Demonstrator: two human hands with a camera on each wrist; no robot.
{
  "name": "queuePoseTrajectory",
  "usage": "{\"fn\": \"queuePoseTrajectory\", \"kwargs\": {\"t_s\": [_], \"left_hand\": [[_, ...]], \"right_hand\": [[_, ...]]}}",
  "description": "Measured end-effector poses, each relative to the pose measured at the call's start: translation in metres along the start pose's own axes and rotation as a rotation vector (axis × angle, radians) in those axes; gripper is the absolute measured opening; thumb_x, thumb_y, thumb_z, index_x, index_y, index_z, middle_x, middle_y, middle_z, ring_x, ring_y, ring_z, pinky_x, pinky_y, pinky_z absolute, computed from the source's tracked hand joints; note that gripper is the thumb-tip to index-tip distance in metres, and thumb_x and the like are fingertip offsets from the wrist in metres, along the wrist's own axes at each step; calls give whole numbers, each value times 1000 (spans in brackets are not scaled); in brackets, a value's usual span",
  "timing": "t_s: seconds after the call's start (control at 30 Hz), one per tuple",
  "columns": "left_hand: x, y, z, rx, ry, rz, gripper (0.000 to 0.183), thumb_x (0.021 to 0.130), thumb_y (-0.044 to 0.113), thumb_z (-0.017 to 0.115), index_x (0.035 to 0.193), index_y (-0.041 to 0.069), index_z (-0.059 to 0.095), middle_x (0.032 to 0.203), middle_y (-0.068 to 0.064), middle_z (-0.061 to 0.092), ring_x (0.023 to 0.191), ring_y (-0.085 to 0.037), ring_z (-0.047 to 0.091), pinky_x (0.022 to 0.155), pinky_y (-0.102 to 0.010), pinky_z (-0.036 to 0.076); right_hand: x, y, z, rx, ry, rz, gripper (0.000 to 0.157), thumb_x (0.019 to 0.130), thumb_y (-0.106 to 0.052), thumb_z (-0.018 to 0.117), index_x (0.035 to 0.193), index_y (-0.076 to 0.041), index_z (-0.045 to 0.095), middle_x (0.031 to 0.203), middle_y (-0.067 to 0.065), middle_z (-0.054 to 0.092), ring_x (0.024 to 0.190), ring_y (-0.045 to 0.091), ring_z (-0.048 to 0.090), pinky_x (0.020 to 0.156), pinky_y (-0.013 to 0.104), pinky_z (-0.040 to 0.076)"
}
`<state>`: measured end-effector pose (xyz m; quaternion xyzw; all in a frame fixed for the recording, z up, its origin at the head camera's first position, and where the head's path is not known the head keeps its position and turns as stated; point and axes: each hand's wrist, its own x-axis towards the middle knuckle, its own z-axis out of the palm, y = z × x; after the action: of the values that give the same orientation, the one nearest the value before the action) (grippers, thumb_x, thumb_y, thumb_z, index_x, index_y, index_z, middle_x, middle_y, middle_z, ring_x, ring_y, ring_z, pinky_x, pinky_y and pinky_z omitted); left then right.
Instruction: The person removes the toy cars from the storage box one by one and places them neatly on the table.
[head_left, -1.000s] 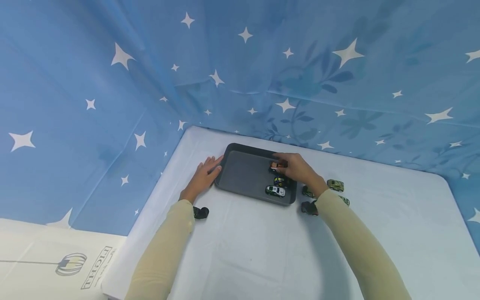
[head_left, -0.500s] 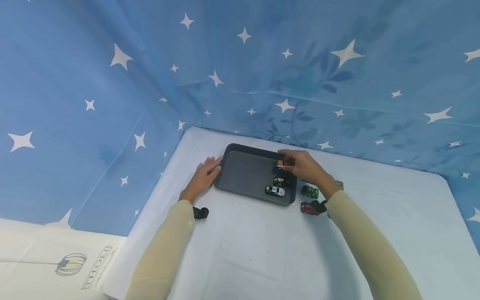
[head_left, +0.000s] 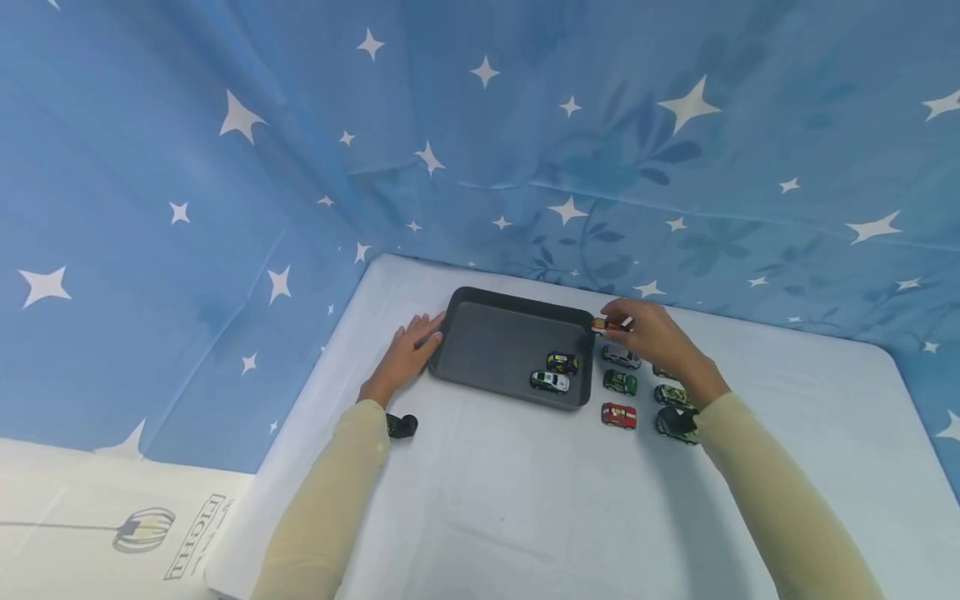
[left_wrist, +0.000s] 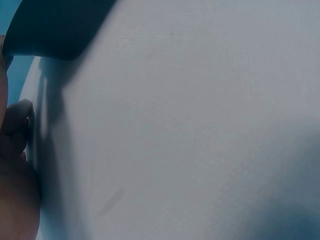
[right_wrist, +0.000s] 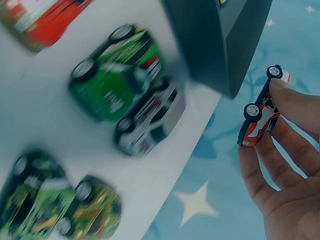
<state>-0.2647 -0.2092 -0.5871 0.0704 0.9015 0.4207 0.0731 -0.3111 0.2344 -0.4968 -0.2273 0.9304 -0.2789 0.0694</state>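
My right hand point(head_left: 651, 333) pinches an orange and white toy car point(right_wrist: 261, 112) between thumb and fingers, just past the right end of the dark grey tray point(head_left: 480, 342). My left hand point(head_left: 405, 353) lies with fingers extended at the tray's left edge. In the tray's right part sit a white and green toy car point(head_left: 550, 382) and a dark blue and yellow toy car point(head_left: 562, 362). Right of the tray a silver toy car point(head_left: 621, 357), a green one point(head_left: 620, 382) and a red one point(head_left: 618, 415) stand in a column.
A second column of camouflage toy cars point(head_left: 672, 396) stands farther right, partly hidden by my right wrist and its camera. The white table point(head_left: 487, 500) meets a blue star-patterned curtain point(head_left: 480, 167) at the back.
My right hand has lifted the orange toy car out of the tray and carried it right, past the tray's edge. The left hand has stayed in place.
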Motion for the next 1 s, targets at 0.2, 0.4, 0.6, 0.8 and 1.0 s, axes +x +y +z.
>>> {"fn": "queuePoseTrajectory", "kwargs": {"t_s": [0.2,0.4,0.6,0.8,1.0], "left_hand": [[0,1,-1,-12,5,-2,56,117,46,44,170,30,36,176,-9,25,164,-23,9,132,-42,-5],[0,0,1,-17,-1,-6,56,117,46,44,170,30,36,176,-8,24,164,-22,8,132,-42,-5],[-1,-1,0,-21,5,-9,56,116,47,44,169,31,36,176,-8,24,164,-21,8,132,-42,-5],[-1,1,-2,-11,5,-8,56,117,46,43,170,31,35,176,-9,23,164,-23,8,132,-43,-6],[0,3,0,-10,-4,-7,55,117,44,43,170,30,35,176,-9,23,164,-22,7,132,-42,-6]], "right_hand": [[-18,19,-12,-42,32,15,23,100,-4,76,121,6,74,113,22,74,105,39,69,91,60,59],[-39,38,-22,-43,43,67,22,101,-4,75,120,7,74,113,23,73,105,40,69,90,61,59],[-55,52,-31,-39,56,96,22,101,-3,75,120,7,74,113,24,73,106,42,69,89,63,59],[-69,66,-36,-58,50,150,24,101,-5,75,120,9,74,112,26,73,105,45,68,89,65,59],[-89,83,-40,-85,58,177,23,99,-4,76,117,10,74,110,27,73,105,47,68,90,67,58]]}}
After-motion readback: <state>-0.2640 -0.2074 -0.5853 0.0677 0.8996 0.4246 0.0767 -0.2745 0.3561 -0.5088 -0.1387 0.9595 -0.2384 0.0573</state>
